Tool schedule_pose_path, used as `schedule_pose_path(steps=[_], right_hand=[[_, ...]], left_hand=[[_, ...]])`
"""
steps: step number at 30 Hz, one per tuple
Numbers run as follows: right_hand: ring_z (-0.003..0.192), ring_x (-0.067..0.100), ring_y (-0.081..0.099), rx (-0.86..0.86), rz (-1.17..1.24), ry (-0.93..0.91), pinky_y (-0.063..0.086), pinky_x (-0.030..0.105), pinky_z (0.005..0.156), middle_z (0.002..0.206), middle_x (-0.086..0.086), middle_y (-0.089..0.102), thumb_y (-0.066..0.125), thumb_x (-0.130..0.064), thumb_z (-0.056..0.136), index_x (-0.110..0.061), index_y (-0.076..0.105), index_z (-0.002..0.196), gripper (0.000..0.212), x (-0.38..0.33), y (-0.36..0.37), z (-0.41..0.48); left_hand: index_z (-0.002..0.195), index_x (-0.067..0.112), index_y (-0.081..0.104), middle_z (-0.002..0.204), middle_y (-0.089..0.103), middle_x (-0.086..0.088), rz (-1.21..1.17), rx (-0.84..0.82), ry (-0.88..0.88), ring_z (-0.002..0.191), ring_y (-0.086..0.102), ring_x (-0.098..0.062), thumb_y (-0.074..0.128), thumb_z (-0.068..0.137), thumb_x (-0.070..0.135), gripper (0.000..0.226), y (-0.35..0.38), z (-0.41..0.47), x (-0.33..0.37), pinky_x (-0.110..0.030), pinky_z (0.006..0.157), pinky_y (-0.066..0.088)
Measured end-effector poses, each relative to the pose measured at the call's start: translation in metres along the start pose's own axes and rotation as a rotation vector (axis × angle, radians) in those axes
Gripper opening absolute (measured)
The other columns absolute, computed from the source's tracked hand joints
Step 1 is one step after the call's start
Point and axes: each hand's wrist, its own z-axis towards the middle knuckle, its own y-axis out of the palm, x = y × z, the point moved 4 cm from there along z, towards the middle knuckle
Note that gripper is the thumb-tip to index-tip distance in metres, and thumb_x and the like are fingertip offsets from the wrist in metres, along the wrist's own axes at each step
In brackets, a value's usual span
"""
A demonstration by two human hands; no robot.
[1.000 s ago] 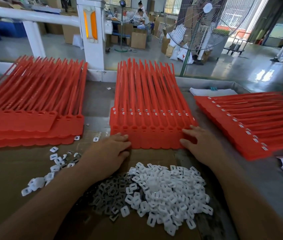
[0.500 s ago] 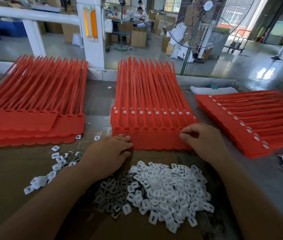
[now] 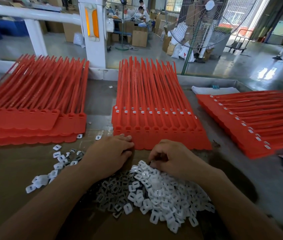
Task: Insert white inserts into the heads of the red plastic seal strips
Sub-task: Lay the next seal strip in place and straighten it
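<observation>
My left hand [image 3: 109,156] lies flat, fingers [image 3: 126,138] straight, their tips touching the near left corner of the middle stack of red seal strips [image 3: 154,118]. My right hand [image 3: 171,157] is just beside it, the two apart, and its fingers [image 3: 156,153] are curled down into the far edge of the pile of white inserts [image 3: 163,196]. The knuckles cover the tips, so I cannot tell whether it has an insert pinched or is only digging in.

The pile lies between my forearms on the cardboard sheet [image 3: 7,170]. Its left part is a patch of grey pieces [image 3: 113,193], half under my left wrist and hard to make out. More loose inserts [image 3: 57,163] trail off to the left.

On the middle stack the heads nearest me show dark slots; a row further back carries white inserts. The strip tails run away from me and lift at the far end.

The left stack [image 3: 33,110] is cut off by the frame edge, its heads facing me. The right stack [image 3: 250,122] lies at an angle, white inserts along its heads, tails running out of view and blurred. The grey surface [image 3: 100,101] shows between the stacks. Beyond it, a standing fan [image 3: 206,23] and boxes, soft with distance.
</observation>
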Motion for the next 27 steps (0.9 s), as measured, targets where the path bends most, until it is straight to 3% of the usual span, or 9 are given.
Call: schedule_pose_path(steps=[5,8,13,16,21,24,27], right_hand=[[0.077,0.001,0.052,0.022,0.092,0.034,0.042,0.014,0.070,0.083,-0.012,0.057,0.069,-0.024,0.079,-0.028,0.061,0.074,0.010,0.003,0.001,-0.001],[0.069,-0.004,0.054,0.071,0.168,0.068,0.042,0.010,0.064,0.072,-0.014,0.059,0.068,-0.024,0.080,-0.035,0.055,0.067,0.022,0.004,-0.002,-0.002],[0.050,-0.005,0.053,0.134,0.243,0.099,0.041,0.009,0.051,0.055,-0.016,0.058,0.065,-0.024,0.083,-0.029,0.057,0.068,0.018,0.006,-0.007,-0.003],[0.052,-0.005,0.051,0.121,0.221,0.114,0.042,0.011,0.053,0.055,-0.014,0.055,0.065,-0.026,0.084,-0.029,0.057,0.069,0.017,0.006,-0.006,-0.003],[0.051,-0.007,0.051,0.084,0.200,0.127,0.040,0.009,0.053,0.052,-0.026,0.055,0.064,-0.025,0.084,-0.033,0.057,0.067,0.021,0.006,-0.004,-0.002],[0.053,-0.010,0.054,0.048,0.159,0.128,0.040,0.007,0.053,0.052,-0.030,0.056,0.063,-0.025,0.085,-0.029,0.065,0.072,0.013,0.006,-0.005,-0.003],[0.064,-0.011,0.055,0.091,0.145,0.120,0.042,0.005,0.061,0.062,-0.020,0.061,0.066,-0.020,0.083,-0.022,0.071,0.085,0.005,0.004,-0.010,-0.004]], left_hand=[[0.131,0.030,0.046,0.144,0.033,0.016,0.000,-0.005,-0.002,0.133,0.026,0.000,0.041,0.094,0.031,0.038,0.000,0.000,0.001,-0.021,0.107,0.019],[0.132,0.030,0.045,0.145,0.032,0.017,0.006,-0.013,-0.006,0.133,0.026,-0.001,0.040,0.094,0.031,0.038,0.000,-0.001,0.001,-0.022,0.107,0.019],[0.130,0.029,0.047,0.144,0.035,0.013,0.048,-0.015,0.022,0.132,0.029,-0.005,0.038,0.095,0.030,0.036,0.000,0.000,0.006,-0.021,0.106,0.018],[0.130,0.029,0.048,0.143,0.036,0.013,0.055,-0.008,0.028,0.131,0.031,-0.006,0.038,0.095,0.029,0.036,0.000,0.000,0.007,-0.022,0.107,0.020],[0.130,0.030,0.047,0.144,0.034,0.014,0.039,-0.002,0.028,0.133,0.029,-0.005,0.038,0.095,0.029,0.036,0.001,-0.001,0.005,-0.023,0.107,0.021],[0.131,0.031,0.046,0.144,0.034,0.016,-0.004,-0.009,0.022,0.133,0.027,-0.003,0.038,0.095,0.019,0.039,0.001,0.000,0.001,-0.023,0.108,0.020],[0.128,0.032,0.049,0.141,0.038,0.019,-0.073,-0.005,0.010,0.131,0.028,0.000,0.039,0.091,0.007,0.046,-0.001,0.000,-0.008,-0.019,0.106,0.018]])
